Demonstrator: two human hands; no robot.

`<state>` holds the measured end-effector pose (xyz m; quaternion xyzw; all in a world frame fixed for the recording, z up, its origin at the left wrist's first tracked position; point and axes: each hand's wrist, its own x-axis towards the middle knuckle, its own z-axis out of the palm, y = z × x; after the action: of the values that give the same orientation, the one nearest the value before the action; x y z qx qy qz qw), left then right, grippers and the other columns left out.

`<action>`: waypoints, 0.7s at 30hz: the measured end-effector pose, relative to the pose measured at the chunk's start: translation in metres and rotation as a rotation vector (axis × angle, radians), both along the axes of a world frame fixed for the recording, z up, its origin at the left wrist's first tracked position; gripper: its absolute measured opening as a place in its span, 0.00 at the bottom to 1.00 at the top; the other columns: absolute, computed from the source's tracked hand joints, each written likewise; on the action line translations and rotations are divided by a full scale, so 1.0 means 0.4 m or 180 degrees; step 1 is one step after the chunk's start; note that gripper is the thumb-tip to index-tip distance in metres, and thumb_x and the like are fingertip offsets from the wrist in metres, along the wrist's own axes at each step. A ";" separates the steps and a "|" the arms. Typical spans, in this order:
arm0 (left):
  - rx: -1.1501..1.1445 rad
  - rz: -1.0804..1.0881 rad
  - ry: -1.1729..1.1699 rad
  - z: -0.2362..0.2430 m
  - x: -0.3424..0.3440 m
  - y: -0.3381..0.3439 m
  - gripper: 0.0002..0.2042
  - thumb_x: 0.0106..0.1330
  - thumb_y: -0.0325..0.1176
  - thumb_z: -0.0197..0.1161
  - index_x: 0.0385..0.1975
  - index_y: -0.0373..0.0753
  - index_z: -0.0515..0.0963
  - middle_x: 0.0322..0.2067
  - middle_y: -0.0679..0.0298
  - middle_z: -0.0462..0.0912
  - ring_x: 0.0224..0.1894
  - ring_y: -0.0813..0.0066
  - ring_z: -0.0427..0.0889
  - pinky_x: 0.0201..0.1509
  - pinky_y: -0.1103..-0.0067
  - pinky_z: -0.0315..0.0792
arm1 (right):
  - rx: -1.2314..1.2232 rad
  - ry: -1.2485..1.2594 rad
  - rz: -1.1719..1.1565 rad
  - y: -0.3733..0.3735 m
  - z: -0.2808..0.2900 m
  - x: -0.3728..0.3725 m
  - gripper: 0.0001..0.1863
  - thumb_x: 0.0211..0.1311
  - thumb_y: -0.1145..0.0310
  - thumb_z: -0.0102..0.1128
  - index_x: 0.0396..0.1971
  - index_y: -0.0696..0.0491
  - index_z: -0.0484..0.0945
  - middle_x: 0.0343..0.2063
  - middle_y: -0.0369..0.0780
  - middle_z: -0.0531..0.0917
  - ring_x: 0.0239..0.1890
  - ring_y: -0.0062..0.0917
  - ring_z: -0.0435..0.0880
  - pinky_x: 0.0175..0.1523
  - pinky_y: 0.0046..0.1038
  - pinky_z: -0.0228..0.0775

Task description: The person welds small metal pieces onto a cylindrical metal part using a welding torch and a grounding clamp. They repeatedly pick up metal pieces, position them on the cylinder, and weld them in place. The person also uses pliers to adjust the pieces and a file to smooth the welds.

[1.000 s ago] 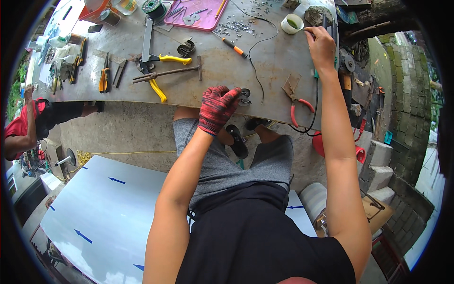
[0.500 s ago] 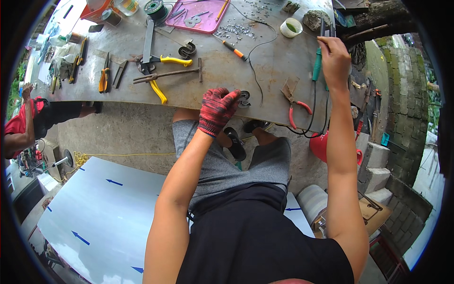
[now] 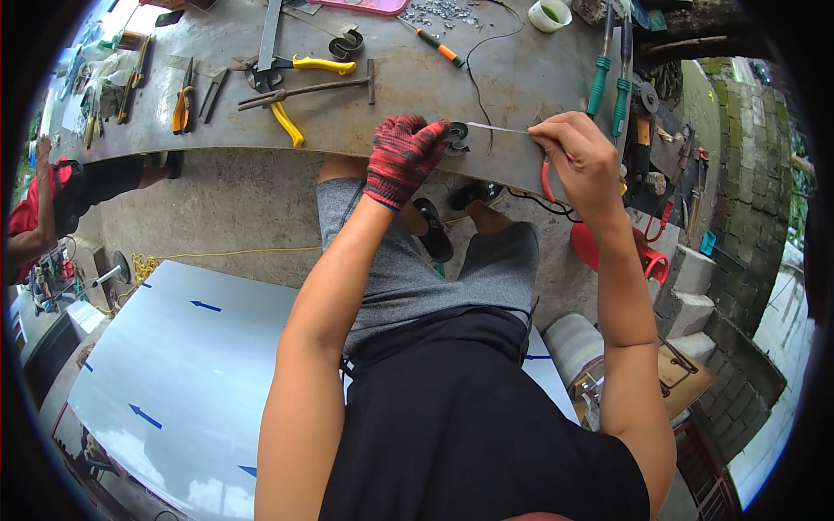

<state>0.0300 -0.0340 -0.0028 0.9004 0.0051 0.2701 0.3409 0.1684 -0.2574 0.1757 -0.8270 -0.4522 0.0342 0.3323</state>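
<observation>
My left hand (image 3: 407, 161), in a red and black knit glove, is closed at the metal table's front edge. Its fingers pinch a small dark curled metal piece (image 3: 457, 139). My bare right hand (image 3: 580, 161) is closed in a pinch on a thin silvery rod (image 3: 499, 128). The rod runs left, its far end close to the curled piece; whether they touch I cannot tell. Red-handled pliers (image 3: 546, 181) lie partly hidden by my right hand. A second curled metal piece (image 3: 346, 45) rests farther back on the table.
Yellow-handled snips (image 3: 287, 124), a T-shaped bar (image 3: 313, 89), orange-handled pliers (image 3: 183, 108) and a screwdriver (image 3: 440, 49) lie on the metal table (image 3: 408, 82). Two teal-handled corded tools (image 3: 598, 85) stand at right, near a white cup (image 3: 549, 15). Another person (image 3: 52, 200) is at far left.
My right hand has come down and left from the teal-handled tools, bringing the thin rod towards the curled piece. My left hand keeps its hold. The view has shifted nearer the table's front.
</observation>
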 end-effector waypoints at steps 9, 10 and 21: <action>-0.0051 0.0055 0.0090 -0.017 0.000 -0.003 0.19 0.54 0.31 0.76 0.48 0.49 0.87 0.34 0.56 0.84 0.36 0.51 0.83 0.40 0.60 0.77 | -0.0162 -0.0092 0.0144 0.020 -0.028 -0.011 0.08 0.59 0.81 0.70 0.38 0.58 0.86 0.35 0.43 0.85 0.41 0.38 0.85 0.46 0.35 0.77; -0.0064 0.0056 0.0130 -0.019 -0.002 -0.003 0.19 0.54 0.30 0.76 0.48 0.49 0.87 0.34 0.56 0.84 0.36 0.51 0.83 0.40 0.60 0.77 | -0.0169 -0.0103 0.0153 0.022 -0.033 -0.012 0.07 0.59 0.80 0.70 0.38 0.57 0.85 0.35 0.42 0.85 0.41 0.38 0.85 0.47 0.37 0.77; 0.0045 0.0096 -0.0170 0.009 0.002 -0.004 0.19 0.54 0.30 0.76 0.48 0.49 0.86 0.32 0.56 0.84 0.33 0.51 0.83 0.37 0.60 0.77 | -0.0308 -0.0268 0.0254 0.048 -0.049 -0.023 0.07 0.59 0.80 0.70 0.38 0.58 0.85 0.34 0.42 0.82 0.40 0.39 0.83 0.47 0.38 0.77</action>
<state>0.0309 -0.0355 0.0008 0.8952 0.0077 0.2992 0.3304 0.1591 -0.2382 0.1560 -0.8241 -0.4962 0.0344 0.2710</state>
